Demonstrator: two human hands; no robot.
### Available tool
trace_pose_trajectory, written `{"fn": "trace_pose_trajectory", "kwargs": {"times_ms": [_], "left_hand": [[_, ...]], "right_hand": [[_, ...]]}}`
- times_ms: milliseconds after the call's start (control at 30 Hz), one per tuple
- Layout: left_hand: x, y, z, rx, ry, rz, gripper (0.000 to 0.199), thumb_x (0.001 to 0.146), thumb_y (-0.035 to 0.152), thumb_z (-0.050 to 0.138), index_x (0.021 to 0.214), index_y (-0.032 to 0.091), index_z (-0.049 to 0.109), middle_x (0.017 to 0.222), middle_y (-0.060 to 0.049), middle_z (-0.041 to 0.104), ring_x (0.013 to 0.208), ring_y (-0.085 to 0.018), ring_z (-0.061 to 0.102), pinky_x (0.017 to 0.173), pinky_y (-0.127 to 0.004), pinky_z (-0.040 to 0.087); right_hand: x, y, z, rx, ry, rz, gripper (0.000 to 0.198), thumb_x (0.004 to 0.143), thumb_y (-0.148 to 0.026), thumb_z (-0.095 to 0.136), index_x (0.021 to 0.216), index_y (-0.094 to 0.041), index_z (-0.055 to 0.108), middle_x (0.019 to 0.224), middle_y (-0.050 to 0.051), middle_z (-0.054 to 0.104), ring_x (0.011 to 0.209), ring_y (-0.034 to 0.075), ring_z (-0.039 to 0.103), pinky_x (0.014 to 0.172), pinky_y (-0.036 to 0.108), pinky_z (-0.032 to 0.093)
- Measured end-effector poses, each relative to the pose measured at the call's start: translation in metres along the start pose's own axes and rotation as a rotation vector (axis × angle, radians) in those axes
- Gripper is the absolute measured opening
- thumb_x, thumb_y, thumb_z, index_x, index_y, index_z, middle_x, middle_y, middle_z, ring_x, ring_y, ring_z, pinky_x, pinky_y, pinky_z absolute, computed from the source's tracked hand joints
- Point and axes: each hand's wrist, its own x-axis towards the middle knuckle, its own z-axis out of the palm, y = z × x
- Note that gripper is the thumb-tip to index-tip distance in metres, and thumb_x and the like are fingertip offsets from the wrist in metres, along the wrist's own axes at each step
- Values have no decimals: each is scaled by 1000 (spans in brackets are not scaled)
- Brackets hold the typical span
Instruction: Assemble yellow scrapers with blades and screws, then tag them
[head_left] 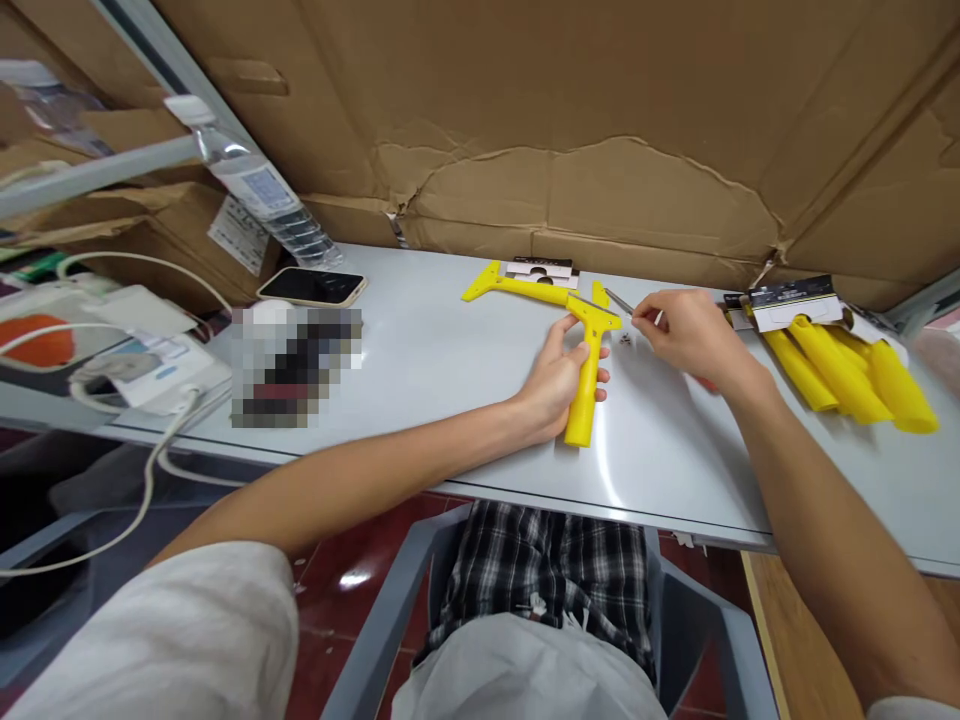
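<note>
My left hand (551, 390) is wrapped round the handle of a yellow scraper (581, 405), which stands head up just over the table. A thin metal piece (619, 302) is pinched in my right hand (690, 335); its tip points at the scraper's head, and its exact kind is too small to tell. Behind the held scraper lies another yellow scraper (525, 288), partly hidden. Several tiny dark parts (625, 340), perhaps screws, rest on the table between my hands. Something red (706, 384) shows under my right wrist, mostly hidden.
Several yellow handles with black-and-white cards (796, 304) lie at the right of the white table (435, 370). A phone (313, 286), a water bottle (262, 190) and a blurred-out patch are at the left, near white cables (154, 460). Cardboard (570, 90) walls the back.
</note>
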Motion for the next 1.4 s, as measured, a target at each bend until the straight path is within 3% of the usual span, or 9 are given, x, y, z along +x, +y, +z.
{"fn": "trace_pose_trajectory", "kwargs": {"times_ms": [133,333,633,967,1400], "left_hand": [[-1,-3,-1,-32,-64,-1,49,117,15,44,162,34,43,103,-2,69,61,-9,59,55,-22,48],[-3,-3,-2,-21,-110,19,47,116,15,47,159,34,46,103,-2,67,61,-9,58,54,-22,48],[-5,-5,-3,3,-152,40,47,116,17,51,159,35,46,103,-2,66,62,-9,58,55,-22,48],[-4,-9,-4,30,-171,61,49,113,21,58,159,35,48,103,-3,68,63,-11,59,57,-24,49],[-6,-7,-3,40,-172,50,46,115,17,51,157,32,48,101,-2,67,61,-10,59,56,-24,48]], "right_hand": [[-1,-6,1,313,159,-76,30,100,-46,65,102,-20,80,102,9,77,88,16,68,81,31,55],[-3,-15,8,528,137,-116,44,99,-62,71,108,-20,80,127,12,73,115,20,72,86,32,62],[-1,-15,16,489,192,-142,31,100,-48,70,105,-19,81,129,10,73,119,17,70,91,29,60],[-4,-22,15,436,206,-151,33,102,-47,67,109,-20,83,132,12,71,122,19,69,99,34,62],[-5,-22,16,412,213,-176,30,101,-45,67,108,-20,82,129,11,70,121,19,68,101,35,60]]}}
